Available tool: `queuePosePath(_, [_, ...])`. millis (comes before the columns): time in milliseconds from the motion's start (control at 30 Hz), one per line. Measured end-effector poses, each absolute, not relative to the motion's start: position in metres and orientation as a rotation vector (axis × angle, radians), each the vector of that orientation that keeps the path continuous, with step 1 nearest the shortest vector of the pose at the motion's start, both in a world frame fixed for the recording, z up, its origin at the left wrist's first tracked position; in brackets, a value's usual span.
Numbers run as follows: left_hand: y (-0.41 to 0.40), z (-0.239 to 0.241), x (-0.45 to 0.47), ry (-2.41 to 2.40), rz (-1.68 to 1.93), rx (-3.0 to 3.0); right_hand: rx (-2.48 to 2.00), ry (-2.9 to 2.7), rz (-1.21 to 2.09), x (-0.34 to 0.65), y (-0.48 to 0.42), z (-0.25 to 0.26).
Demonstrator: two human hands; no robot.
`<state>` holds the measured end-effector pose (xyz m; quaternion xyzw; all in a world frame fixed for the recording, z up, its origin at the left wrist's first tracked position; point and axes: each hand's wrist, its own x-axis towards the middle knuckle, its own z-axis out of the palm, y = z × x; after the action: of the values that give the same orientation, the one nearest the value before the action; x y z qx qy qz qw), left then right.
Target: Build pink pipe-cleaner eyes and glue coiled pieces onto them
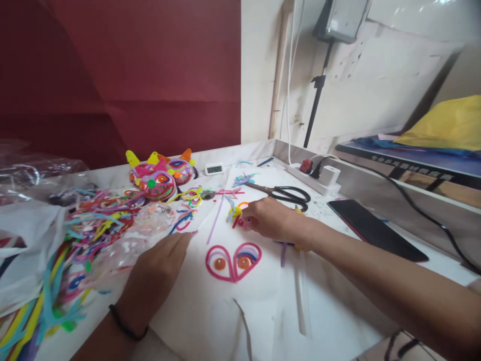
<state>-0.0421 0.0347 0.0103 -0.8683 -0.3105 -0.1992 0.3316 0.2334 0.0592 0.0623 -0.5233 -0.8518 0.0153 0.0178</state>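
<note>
Right hand grip pinches pipe cleaners; left hand grip apart, flat on paper; heart at right hand's 7 o'clock.

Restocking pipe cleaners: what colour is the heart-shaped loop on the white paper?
The heart-shaped loop is pink; the head view shows it best.

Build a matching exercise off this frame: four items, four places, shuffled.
Items:
1. scissors
2. phone
3. pink heart shape
4. digital clock

Places:
A. beside the masks, at the back edge of the table
B. flat, near the table's right side
C. just beyond the right hand
D. on the paper, right of the left hand

Pairs: 1-C, 2-B, 3-D, 4-A
</note>
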Motion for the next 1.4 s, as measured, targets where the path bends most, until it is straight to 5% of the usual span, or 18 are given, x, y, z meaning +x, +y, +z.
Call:
queuePosePath(467, [0.029,0.007,-0.026,-1.126,-0.419,-2.589,-1.509,-2.748,0.055,0.233,0.062,0.065])
queuePosePath(933, [0.034,0.007,-0.028,-0.927,-0.557,-2.473,-1.814,-2.536,-0.183,0.294,0.108,0.086])
queuePosePath(1400, [0.04,-0.002,-0.03,-1.244,-0.557,-2.466,-1.979,-2.476,-0.204,0.335,0.115,0.088])
